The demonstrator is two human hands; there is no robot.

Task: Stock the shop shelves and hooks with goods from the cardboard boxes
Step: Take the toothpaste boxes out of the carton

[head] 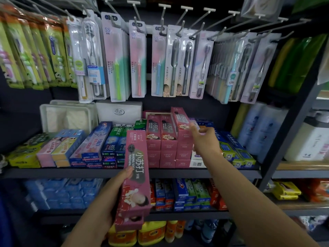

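Looking down from the head view: left hand (117,186) at 7 o'clock, fingers wrapped round a stack of pink toothpaste boxes (136,177), not yet shelved. Right hand (204,139) reaching toward 1 o'clock, fingertips pinched on something small and blurred beside the tilted top box of the pink stack (167,139) on the middle shelf (53,172). Hooks (179,18) hung full of toothbrushes. Judged well along; held boxes still to place. No cardboard boxes seen.

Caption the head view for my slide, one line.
Left hand holds pink toothpaste boxes while the right hand reaches into the matching stack on the shelf beneath hanging toothbrushes.
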